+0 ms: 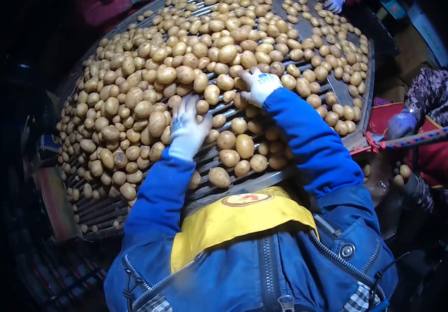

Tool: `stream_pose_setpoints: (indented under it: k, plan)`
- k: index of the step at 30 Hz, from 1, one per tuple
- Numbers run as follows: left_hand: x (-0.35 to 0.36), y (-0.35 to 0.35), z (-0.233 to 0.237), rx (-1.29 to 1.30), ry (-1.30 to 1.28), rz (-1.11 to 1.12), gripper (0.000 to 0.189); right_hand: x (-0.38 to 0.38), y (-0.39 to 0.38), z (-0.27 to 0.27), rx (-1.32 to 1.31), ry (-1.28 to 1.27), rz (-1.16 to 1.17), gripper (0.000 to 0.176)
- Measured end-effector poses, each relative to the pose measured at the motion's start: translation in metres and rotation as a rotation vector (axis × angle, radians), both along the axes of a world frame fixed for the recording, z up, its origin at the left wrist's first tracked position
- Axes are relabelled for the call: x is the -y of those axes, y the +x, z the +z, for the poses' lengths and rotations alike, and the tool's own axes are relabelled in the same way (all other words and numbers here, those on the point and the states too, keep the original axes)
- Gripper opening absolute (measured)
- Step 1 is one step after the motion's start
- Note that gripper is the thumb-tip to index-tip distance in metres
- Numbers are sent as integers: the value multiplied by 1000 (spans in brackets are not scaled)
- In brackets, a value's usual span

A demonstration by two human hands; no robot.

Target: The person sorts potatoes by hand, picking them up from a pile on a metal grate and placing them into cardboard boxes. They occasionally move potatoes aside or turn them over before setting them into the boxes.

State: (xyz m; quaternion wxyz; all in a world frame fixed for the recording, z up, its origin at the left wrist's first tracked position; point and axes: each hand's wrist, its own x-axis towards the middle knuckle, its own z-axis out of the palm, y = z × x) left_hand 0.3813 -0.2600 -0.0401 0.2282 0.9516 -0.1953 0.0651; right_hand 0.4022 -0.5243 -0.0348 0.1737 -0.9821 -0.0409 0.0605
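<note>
1. So the potatoes [156, 124] were heaped all over a slatted bench [101, 208], around and between both gloved hands, with dark bars showing through the gaps.
2. Left hand [184, 132] was right over the pile, fingers spread and a bit blurry; whether the tips actually touched a potato, I couldn't tell.
3. Right hand [261, 87] sat farther up, fingers bent down among the spuds. Fingertips were partly hidden, so can't say if they had a grip on one.
4. Edges were rough: black shadow swallowed the corners, a red sleeve [104, 11] was cut off up top, and so was another person's gloved hand [334, 5].
5. Over on the right, a co-worker's purplish glove [402, 124] and patterned sleeve [434, 96] showed, the rest lost in murk.
6. Writing-wise: both white gloves had blue print, too small to read. The yellow apron [244, 221] wore a round emblem [247, 199] with a red figure, lettering illegible.
</note>
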Motion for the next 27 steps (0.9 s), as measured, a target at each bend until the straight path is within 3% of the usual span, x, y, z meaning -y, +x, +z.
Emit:
stream_pose_setpoints:
  k: [2, 5, 6, 8, 9, 14, 18, 22, 24, 25, 26, 27]
  plan:
    - [9, 41, -4, 58, 43, 3, 74, -9, 15, 13, -93, -12, 64, 50]
    - [27, 97, 4, -15, 361, 1, 78, -19, 5, 7, -125, -85, 153, 43]
    - [29, 109, -13, 60, 377, 5, 71, -22, -5, 8, -127, -146, 169, 43]
    - [47, 105, 9, -19, 433, 55, 56, -14, -28, 30, -199, 13, 149, 41]
    - [50, 104, 7, -51, 377, 38, 52, -7, -30, 43, -373, 136, 137, 41]
    - [43, 61, -11, 11, 132, -50, 38, 10, 12, 23, 281, 112, 28, 42]
    - [39, 30, -2, -58, 83, -149, 31, -8, 99, 1, 322, -197, 165, 39]
    - [35, 20, 5, -12, 174, -198, 36, -26, 119, -20, 246, -188, 114, 38]
    - [26, 27, 9, -219, -302, -171, 33, -8, 104, -9, 252, -55, 188, 47]
    - [24, 28, 19, -350, -458, -63, 31, 0, 95, -7, 323, 146, 182, 54]
    - [18, 34, 22, -488, -572, -11, 35, 10, 78, -5, 493, 267, 128, 56]
    - [14, 37, 25, -662, -847, 70, 35, 18, 60, 7, 424, 546, -37, 55]
